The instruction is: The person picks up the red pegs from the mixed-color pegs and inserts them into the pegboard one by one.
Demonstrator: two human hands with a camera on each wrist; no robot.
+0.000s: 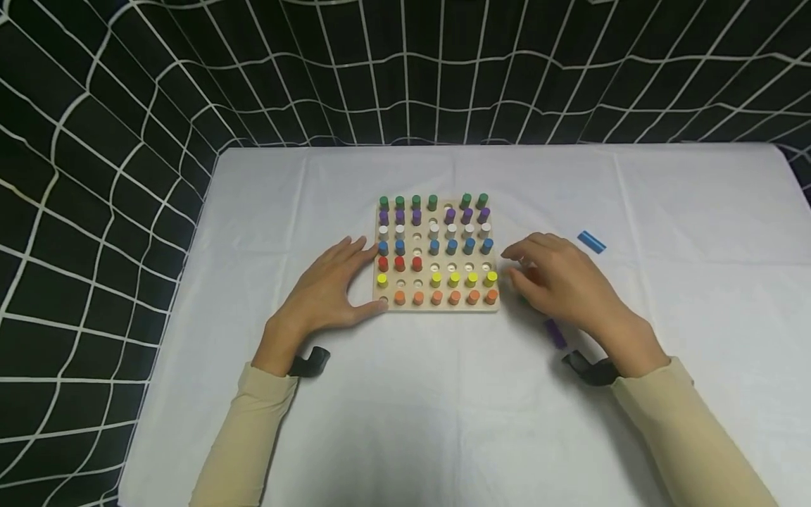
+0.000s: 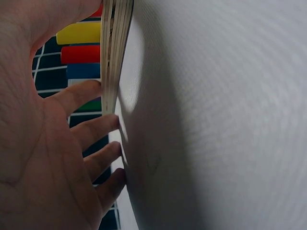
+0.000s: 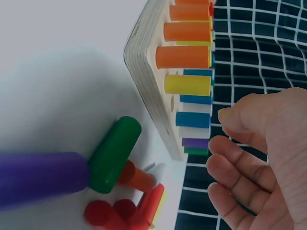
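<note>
Evidently for steadiness, the left hand (image 1: 324,292), fingers spread, touches the left edge of the pegboard (image 1: 443,267) lying flat on the counter (image 1: 405,408). The right hand (image 1: 560,278), empty and loosely bent, hovers beside the right edge; loose pegs (image 3: 115,154) lie close, presumably for reach.

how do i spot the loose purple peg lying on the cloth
In the head view, find the wooden pegboard on the white cloth. Past its lower right corner, just below the right grip, is the loose peg. It lies on its side on the cloth, whereas the board's purple pegs stand upright.
</note>
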